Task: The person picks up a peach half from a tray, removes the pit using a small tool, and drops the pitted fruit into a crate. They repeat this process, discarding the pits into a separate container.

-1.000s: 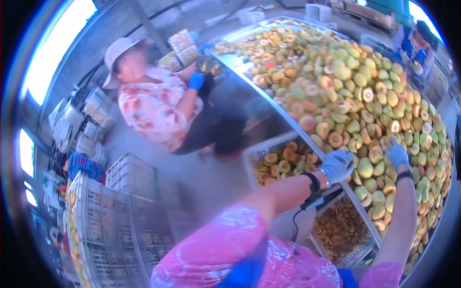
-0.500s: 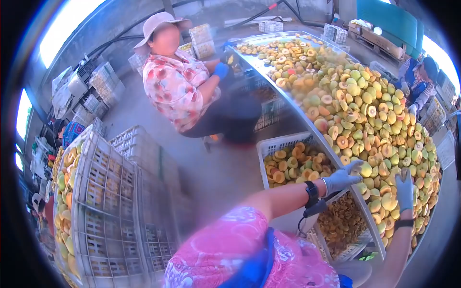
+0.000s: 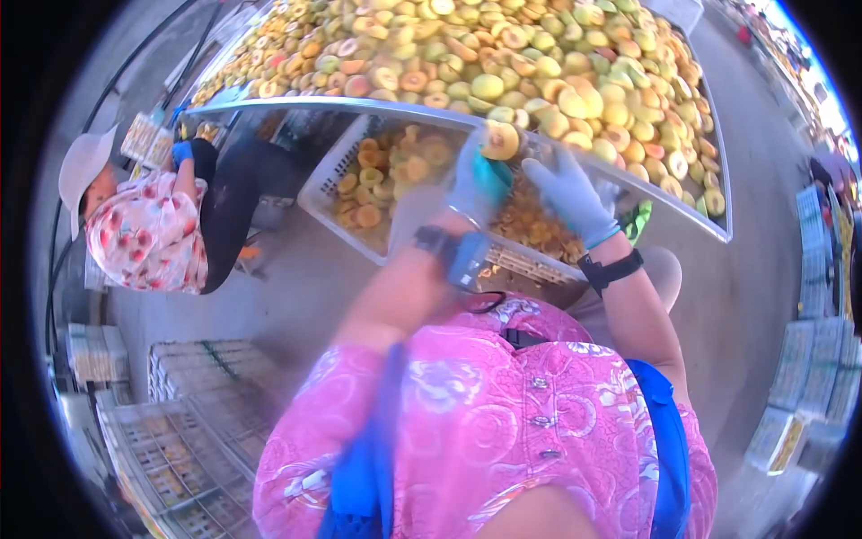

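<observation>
My left hand, in a pale glove with a teal-green patch at the palm, is closed around a halved yellow peach at the tray's near edge. The peach's cut face shows. Just to the right, my right hand, gloved in pale blue-grey, has its fingers apart and pointing up toward the left hand, with no fruit visible in them. Beyond both hands, a heap of whole and halved peaches covers the metal-rimmed tray table. Below my hands stands a crate of small brownish-orange pieces.
A white crate of peach halves stands left of my hands, under the table edge. Farther left sits a person in a hat and blue gloves. Stacked plastic crates stand at lower left, and more crates at right.
My view has swung round toward the tray and down to my lap. Both hands have drawn back from the heap to its near edge, and the left now holds a peach half.
</observation>
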Tool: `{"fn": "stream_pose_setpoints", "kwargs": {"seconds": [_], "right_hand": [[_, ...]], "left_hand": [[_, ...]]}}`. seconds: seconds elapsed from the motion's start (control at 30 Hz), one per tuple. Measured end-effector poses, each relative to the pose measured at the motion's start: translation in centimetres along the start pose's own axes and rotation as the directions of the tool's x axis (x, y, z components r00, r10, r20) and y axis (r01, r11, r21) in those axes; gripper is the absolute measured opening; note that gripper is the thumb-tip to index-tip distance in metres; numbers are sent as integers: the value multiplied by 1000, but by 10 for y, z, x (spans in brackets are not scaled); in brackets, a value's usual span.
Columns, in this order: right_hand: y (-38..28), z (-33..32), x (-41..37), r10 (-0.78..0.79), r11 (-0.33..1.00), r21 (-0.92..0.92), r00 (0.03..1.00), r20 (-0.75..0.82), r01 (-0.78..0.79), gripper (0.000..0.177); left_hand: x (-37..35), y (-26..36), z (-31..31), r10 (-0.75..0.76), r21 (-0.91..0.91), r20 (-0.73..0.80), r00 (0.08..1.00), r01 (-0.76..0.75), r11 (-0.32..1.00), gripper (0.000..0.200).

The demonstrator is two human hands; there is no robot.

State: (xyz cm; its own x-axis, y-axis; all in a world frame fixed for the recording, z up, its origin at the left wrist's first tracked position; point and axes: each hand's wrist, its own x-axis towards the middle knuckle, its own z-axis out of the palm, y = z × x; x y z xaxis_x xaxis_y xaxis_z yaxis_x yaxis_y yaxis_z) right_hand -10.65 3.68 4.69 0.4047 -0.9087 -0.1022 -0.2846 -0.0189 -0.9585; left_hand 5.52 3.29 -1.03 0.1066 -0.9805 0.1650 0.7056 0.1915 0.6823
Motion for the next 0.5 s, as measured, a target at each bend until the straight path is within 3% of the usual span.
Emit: {"fn": "stream_pose_setpoints", "kwargs": {"seconds": [0.03, 0.07, 0.1, 0.13, 0.17, 0.2, 0.27, 0.3, 0.43, 0.5], "right_hand": [[0, -3, -10, 72, 997, -10, 997, 31, -71, 46], [6, -4, -16, 86, 996, 0, 996, 14, -86, 46], [26, -1, -4, 35, 992, 120, 998, 52, -41, 38], [36, 0, -4, -24, 972, 236, 997, 77, 5, 31], [44, 1, -3, -79, 990, 121, 994, 74, 69, 27], [43, 1, -7, -74, 990, 123, 996, 58, 66, 27], [35, 4, -14, -75, 977, 204, 997, 35, 67, 26], [32, 3, -15, -77, 976, 206, 997, 24, 70, 26], [19, 4, -20, -30, 953, 303, 998, 48, 14, 25], [12, 6, -25, -23, 937, 350, 1000, 20, 14, 29]], "left_hand": [[-3, 1, 0, 180, 320, 81, 980, -197, 927, 46], [-3, 2, 0, 157, 318, 88, 984, -178, 931, 46], [8, -7, -10, -17, -47, -42, 999, 15, 999, 47], [12, -12, -10, -226, -423, -99, 969, 164, 891, 48], [16, -17, -9, -213, -463, -90, 973, 149, 874, 51], [12, -18, -3, -226, -463, -79, 971, 165, 871, 51], [2, -15, 16, -111, -120, -49, 993, 105, 987, 51], [4, -16, 19, -176, -326, -21, 984, 160, 932, 53], [1, -19, 15, -222, -259, 31, 975, 222, 940, 52], [0, -22, 14, -250, -366, 79, 965, 261, 893, 50]]}}
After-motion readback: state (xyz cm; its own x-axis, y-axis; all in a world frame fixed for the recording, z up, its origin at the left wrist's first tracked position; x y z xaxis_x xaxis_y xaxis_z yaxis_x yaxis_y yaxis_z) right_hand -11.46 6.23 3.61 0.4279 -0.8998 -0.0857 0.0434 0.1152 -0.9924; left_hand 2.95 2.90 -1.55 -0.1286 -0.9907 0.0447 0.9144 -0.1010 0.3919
